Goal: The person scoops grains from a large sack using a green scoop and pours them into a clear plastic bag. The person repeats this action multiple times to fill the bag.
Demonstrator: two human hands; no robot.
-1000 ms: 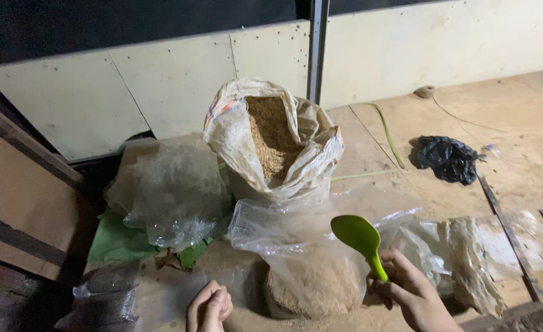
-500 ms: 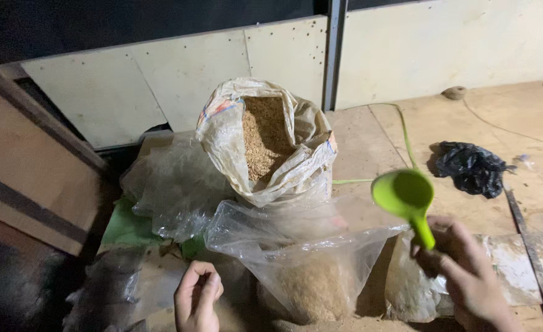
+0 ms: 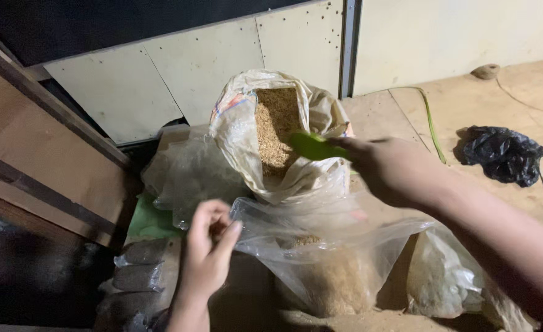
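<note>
Right hand [image 3: 389, 169] gripping green plastic scoop [image 3: 313, 146] over open woven sack of grain [image 3: 275, 132]; left-hand fingers [image 3: 213, 229] pinching clear plastic bag's [image 3: 320, 246] rim (thin, slippery) — likely spill if slackened.

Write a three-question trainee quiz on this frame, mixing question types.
1. True or false: the right hand holds the green scoop at the mouth of the open sack.
2. What do the left hand's fingers pinch?
A. the black bag
B. the rim of the clear plastic bag
C. the scoop's handle
3. What lies on the floor at far right?

Key
1. True
2. B; the clear plastic bag is held open and is partly filled.
3. A crumpled black plastic bag.
</note>
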